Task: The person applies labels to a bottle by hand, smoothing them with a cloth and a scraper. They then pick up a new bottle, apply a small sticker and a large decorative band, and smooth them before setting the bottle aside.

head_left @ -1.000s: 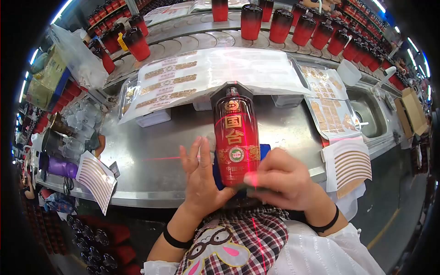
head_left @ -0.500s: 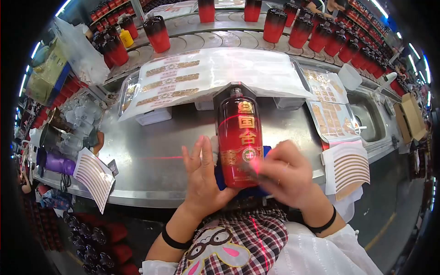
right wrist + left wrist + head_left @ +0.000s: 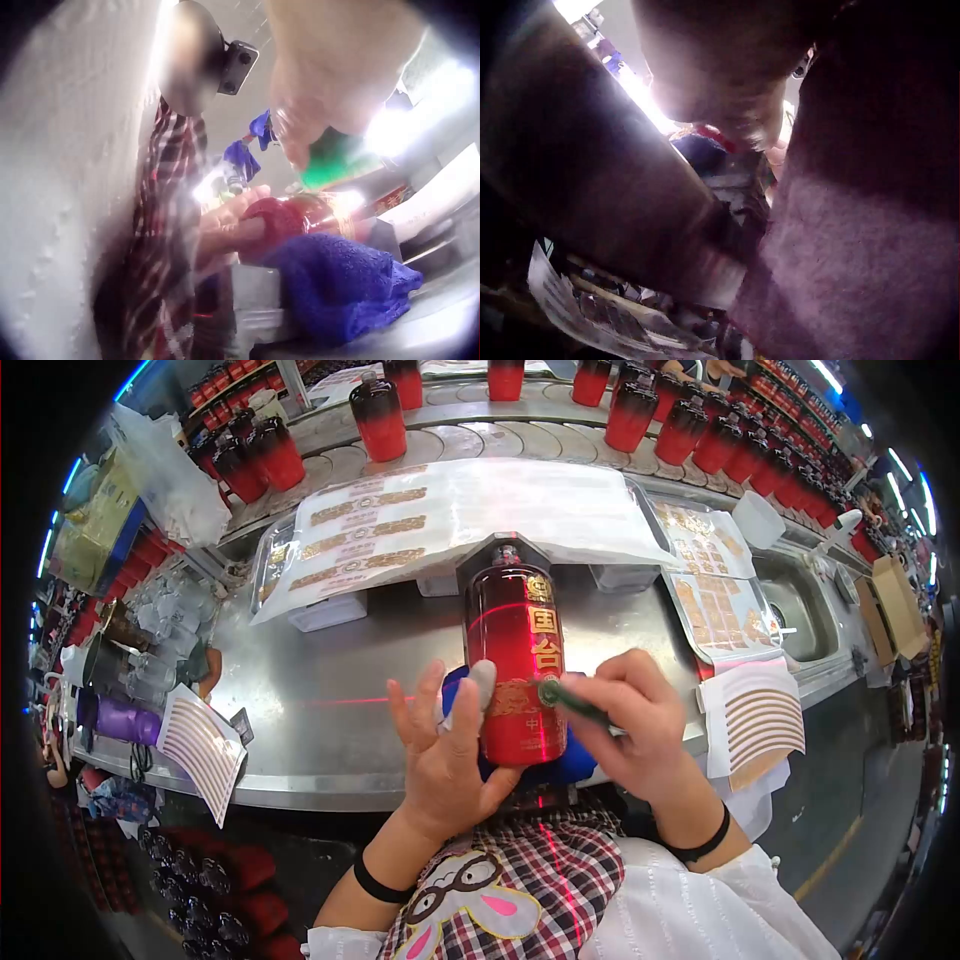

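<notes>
A red bottle point(image 3: 510, 650) with gold characters lies on a blue towel point(image 3: 575, 765) on the steel table point(image 3: 330, 660), its neck pointing away from me. My left hand point(image 3: 440, 740) props its base and left side, fingers straight, with a white-wrapped thumb against the glass. My right hand point(image 3: 640, 725) grips a green tool point(image 3: 568, 700) and presses it onto the bottle's lower label. In the right wrist view the bottle point(image 3: 300, 217), the towel point(image 3: 337, 285) and the green tool point(image 3: 341, 161) show close up. The left wrist view is dark and blurred.
Sheets of gold labels point(image 3: 450, 520) lie on trays behind the bottle. Red bottles point(image 3: 378, 415) stand on a conveyor at the back. A sink point(image 3: 800, 615) is at the right. Sheets of gold strips hang at the table's left point(image 3: 205, 745) and right point(image 3: 765, 720) edges.
The bottle has rolled, so its gold characters now face right. My right hand rose from the base to the label with the green tool. The conveyor bottles shifted left.
</notes>
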The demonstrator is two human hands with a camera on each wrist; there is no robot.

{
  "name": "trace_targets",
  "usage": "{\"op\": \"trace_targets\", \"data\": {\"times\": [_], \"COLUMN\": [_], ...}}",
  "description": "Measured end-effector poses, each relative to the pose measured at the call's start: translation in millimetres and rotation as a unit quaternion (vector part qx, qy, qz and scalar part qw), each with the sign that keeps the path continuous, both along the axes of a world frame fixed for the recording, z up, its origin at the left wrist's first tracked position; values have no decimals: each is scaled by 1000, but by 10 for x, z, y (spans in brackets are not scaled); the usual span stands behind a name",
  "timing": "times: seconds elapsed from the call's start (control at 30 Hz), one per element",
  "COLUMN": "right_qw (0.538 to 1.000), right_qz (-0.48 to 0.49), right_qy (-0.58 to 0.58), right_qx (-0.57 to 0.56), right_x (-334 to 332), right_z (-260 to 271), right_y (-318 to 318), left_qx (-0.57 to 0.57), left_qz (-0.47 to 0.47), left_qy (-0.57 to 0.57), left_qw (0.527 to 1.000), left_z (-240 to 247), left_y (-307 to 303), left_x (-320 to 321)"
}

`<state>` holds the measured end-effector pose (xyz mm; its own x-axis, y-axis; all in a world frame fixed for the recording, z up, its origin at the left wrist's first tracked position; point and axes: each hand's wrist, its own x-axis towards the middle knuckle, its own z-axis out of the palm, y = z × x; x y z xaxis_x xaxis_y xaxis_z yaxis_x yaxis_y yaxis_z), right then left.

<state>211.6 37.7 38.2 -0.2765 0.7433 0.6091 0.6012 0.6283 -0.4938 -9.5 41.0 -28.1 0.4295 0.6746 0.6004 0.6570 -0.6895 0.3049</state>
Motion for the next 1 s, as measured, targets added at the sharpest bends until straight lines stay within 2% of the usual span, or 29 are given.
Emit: {"op": "trace_targets", "data": {"times": [0.03, 0.07, 0.1, 0.13, 0.17, 0.23, 0.27, 0.37, 0.4, 0.43, 0.5, 0.57, 0.7, 0.9, 1.0], "right_qw": [999, 999, 994, 990, 983, 999, 999, 982, 988, 982, 962, 959, 948, 935, 948], "right_qz": [-31, 15, 99, 141, 180, -6, -2, 152, 83, -7, -46, -55, -81, -80, -78], "right_qy": [-24, -24, -36, -12, 12, -8, -35, 56, 88, 131, 189, 201, 212, 235, 212], "right_qx": [38, 45, 9, -17, -42, 42, 32, -102, -95, -138, -189, -193, -224, -253, -223], "right_x": [5, -33, -45, -51, -47, -19, 28, -32, -23, 13, 41, 25, 23, 36, 73], "right_z": [-29, -29, 65, 95, 106, -20, -16, 66, 40, 14, -71, -164, -197, -215, -214], "right_y": [13, -7, -36, -46, -53, -15, -2, -92, -77, -76, -33, -27, -26, -19, -30], "left_qx": [24, -13, -51, -91, -88, -80, -69, -23, 6, 37, 37, 80, 40, -57, -32], "left_qz": [-10, 6, 21, 33, 28, 21, 23, 24, 14, 4, 9, 9, 26, 30, 39], "left_qy": [13, -6, -23, -41, -52, -79, -71, -35, -21, -8, 33, 45, 26, -147, -83], "left_qw": [1000, 1000, 998, 994, 994, 993, 995, 999, 1000, 999, 999, 996, 999, 987, 995], "left_z": [-3, -27, -72, -100, -100, -93, -57, 109, 158, 205, 211, 130, 119, -96, 5], "left_y": [-12, -6, -5, -9, -7, 6, 19, -39, -71, -110, -181, -115, -106, -69, -63], "left_x": [0, 7, 20, 27, 27, 38, 41, 21, 40, 70, 175, 230, 148, 104, 8]}}
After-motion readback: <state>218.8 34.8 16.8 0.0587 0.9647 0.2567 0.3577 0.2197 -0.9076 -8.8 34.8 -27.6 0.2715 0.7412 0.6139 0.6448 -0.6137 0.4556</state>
